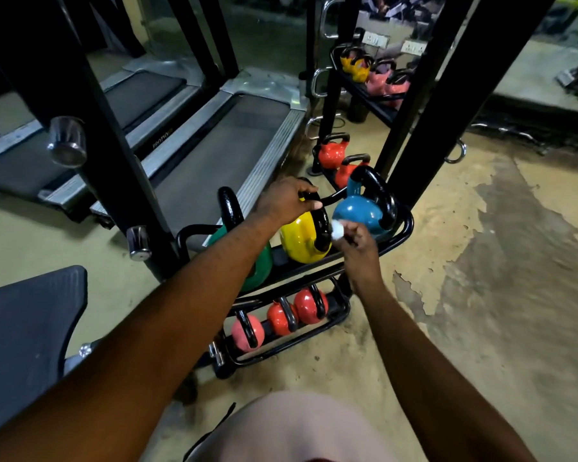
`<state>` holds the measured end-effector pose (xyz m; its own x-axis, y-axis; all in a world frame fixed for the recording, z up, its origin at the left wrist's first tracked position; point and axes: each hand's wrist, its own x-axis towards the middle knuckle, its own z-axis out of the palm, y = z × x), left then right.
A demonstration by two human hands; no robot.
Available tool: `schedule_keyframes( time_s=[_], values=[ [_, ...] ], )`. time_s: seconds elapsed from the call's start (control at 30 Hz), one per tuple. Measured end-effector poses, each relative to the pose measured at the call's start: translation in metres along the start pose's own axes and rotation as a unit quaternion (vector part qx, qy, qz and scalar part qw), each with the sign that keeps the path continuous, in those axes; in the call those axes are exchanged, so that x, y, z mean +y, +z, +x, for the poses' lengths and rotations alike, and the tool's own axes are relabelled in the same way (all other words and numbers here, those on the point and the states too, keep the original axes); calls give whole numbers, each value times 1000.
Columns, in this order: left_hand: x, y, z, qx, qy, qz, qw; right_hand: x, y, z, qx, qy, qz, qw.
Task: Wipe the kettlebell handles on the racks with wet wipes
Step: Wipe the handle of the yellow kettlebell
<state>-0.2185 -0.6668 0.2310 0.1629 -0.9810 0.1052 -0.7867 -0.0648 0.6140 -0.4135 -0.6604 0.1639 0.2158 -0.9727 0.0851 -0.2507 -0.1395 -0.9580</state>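
Observation:
A black two-tier rack point(404, 228) holds a green kettlebell point(261, 261), a yellow kettlebell point(301, 241) and a blue kettlebell point(357, 211) on its top shelf. My left hand point(286, 198) grips the top of the yellow kettlebell's black handle. My right hand point(356, 240) pinches a small white wet wipe point(337, 231) against the right side of that same handle. Three small red and pink kettlebells point(282, 316) sit on the lower shelf.
Two treadmills point(214, 155) lie to the left behind a black upright post point(124, 181). A mirror behind the rack reflects more kettlebells point(331, 155). A dark padded seat point(27, 328) is at the lower left. Worn concrete floor point(498, 261) spreads to the right.

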Motion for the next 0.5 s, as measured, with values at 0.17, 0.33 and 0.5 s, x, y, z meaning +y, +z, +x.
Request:
schedule_keyframes(
  time_s=[0.17,0.33,0.5],
  values=[
    [1,-7,6,-8,-6,-27,1000,-10,2,3,-14,-4,-31,999],
    [-2,-8,9,-1,-7,-55,998,-6,14,-25,64,-124,-136,981],
    [0,-2,7,37,-20,-87,995,-43,28,25,63,-134,-186,971]
  ],
)
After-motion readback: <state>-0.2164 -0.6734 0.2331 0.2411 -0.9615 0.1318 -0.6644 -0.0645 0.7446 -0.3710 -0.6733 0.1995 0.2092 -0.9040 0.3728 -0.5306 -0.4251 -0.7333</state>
